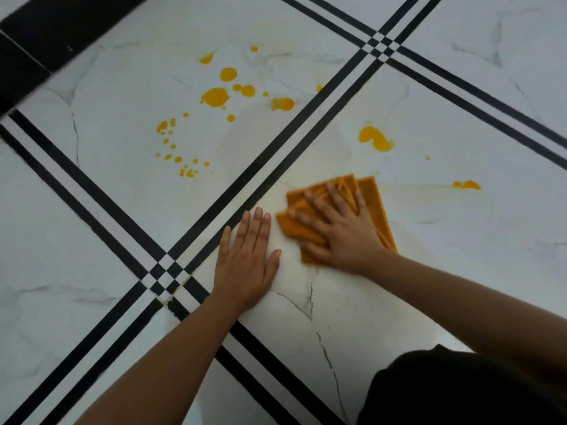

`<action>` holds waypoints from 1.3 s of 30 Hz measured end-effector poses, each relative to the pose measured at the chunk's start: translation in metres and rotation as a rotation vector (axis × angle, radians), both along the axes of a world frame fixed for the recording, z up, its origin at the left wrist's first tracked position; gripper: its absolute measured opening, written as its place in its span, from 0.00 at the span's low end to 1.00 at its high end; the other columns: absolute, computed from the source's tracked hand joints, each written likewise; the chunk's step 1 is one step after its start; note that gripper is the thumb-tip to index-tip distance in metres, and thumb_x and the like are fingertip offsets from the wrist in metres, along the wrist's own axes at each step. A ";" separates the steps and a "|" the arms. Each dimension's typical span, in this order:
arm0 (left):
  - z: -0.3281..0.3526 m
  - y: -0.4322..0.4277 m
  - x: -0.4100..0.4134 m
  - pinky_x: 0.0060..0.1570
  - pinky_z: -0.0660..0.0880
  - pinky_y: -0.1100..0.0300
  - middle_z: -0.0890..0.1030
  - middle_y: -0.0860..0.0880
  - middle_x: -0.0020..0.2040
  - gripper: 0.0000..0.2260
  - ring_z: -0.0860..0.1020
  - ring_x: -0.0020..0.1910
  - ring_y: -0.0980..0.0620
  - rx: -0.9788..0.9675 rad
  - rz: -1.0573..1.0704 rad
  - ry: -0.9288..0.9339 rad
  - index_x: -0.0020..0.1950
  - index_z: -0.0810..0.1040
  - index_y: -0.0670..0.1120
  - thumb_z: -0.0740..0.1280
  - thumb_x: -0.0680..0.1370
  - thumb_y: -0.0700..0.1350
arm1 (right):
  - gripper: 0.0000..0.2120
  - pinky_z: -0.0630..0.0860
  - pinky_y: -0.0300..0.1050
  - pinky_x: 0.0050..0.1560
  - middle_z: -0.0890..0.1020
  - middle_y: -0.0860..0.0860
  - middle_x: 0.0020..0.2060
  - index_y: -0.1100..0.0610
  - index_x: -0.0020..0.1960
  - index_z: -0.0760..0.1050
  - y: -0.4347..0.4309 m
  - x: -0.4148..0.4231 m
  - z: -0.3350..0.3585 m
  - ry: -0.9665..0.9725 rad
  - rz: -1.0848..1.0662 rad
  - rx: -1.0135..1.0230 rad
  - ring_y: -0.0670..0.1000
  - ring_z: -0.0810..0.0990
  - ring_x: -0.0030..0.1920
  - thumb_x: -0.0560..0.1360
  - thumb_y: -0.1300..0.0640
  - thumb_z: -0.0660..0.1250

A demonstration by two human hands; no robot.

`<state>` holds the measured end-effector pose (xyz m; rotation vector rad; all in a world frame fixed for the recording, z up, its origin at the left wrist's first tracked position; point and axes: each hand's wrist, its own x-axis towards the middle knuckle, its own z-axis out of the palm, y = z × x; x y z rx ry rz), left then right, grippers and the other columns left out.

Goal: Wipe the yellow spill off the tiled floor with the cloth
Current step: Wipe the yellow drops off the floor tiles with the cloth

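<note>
Two hands flat: right hand (340, 231) presses folded orange cloth (371, 191); left hand (247, 259) on white marble-look tiled floor (460, 240). Yellow spill (214, 96) lies ahead, upper-left.

White tiled floor (460, 271), black-striped, with scattered yellow spill (215, 96), a folded orange cloth (372, 194) and a flat left hand (245, 265)

The right hand (340, 233) lies flat on the cloth (369, 191), fingers straight and spread, its forearm coming from the lower right; the left hand (247, 262) rests palm down just left of the cloth, fingers straight and together, apart from it.
</note>
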<state>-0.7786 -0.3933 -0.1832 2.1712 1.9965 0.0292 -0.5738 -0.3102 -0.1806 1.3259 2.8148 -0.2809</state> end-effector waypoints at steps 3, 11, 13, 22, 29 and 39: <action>-0.001 0.003 -0.002 0.68 0.50 0.47 0.60 0.43 0.75 0.28 0.58 0.74 0.46 0.017 0.001 0.012 0.75 0.56 0.43 0.49 0.79 0.55 | 0.27 0.53 0.67 0.68 0.64 0.48 0.73 0.38 0.70 0.59 0.011 0.046 -0.003 -0.030 0.301 0.050 0.60 0.59 0.73 0.74 0.32 0.47; 0.000 0.027 0.023 0.70 0.47 0.49 0.60 0.44 0.75 0.28 0.57 0.74 0.46 0.012 -0.045 -0.006 0.75 0.56 0.43 0.49 0.79 0.55 | 0.27 0.53 0.67 0.69 0.64 0.47 0.73 0.38 0.71 0.59 0.011 0.054 -0.002 -0.021 0.116 0.041 0.59 0.58 0.74 0.73 0.32 0.48; 0.001 0.034 0.029 0.71 0.47 0.48 0.58 0.44 0.76 0.28 0.56 0.75 0.46 0.009 -0.039 -0.021 0.76 0.55 0.43 0.49 0.79 0.55 | 0.28 0.51 0.65 0.69 0.64 0.48 0.73 0.37 0.71 0.55 0.042 0.074 -0.004 -0.049 0.060 0.056 0.59 0.59 0.73 0.74 0.30 0.43; -0.002 0.096 0.057 0.69 0.54 0.44 0.59 0.44 0.76 0.28 0.57 0.75 0.46 0.048 -0.020 -0.061 0.76 0.56 0.44 0.47 0.79 0.55 | 0.28 0.47 0.69 0.70 0.58 0.46 0.75 0.35 0.72 0.50 0.079 0.065 0.002 -0.032 0.004 -0.002 0.59 0.52 0.75 0.74 0.31 0.39; 0.000 0.138 0.072 0.69 0.55 0.44 0.60 0.44 0.75 0.28 0.57 0.75 0.45 0.045 0.044 -0.041 0.76 0.57 0.43 0.46 0.78 0.55 | 0.27 0.39 0.65 0.71 0.51 0.44 0.76 0.37 0.74 0.48 0.129 0.058 0.000 0.035 -0.457 0.008 0.56 0.45 0.76 0.75 0.34 0.39; 0.000 0.149 0.101 0.69 0.55 0.43 0.59 0.44 0.76 0.28 0.57 0.75 0.45 0.057 0.032 -0.024 0.76 0.56 0.43 0.46 0.79 0.55 | 0.26 0.42 0.67 0.71 0.53 0.44 0.76 0.37 0.74 0.51 0.129 0.101 -0.003 0.060 -0.576 -0.007 0.56 0.48 0.76 0.76 0.35 0.41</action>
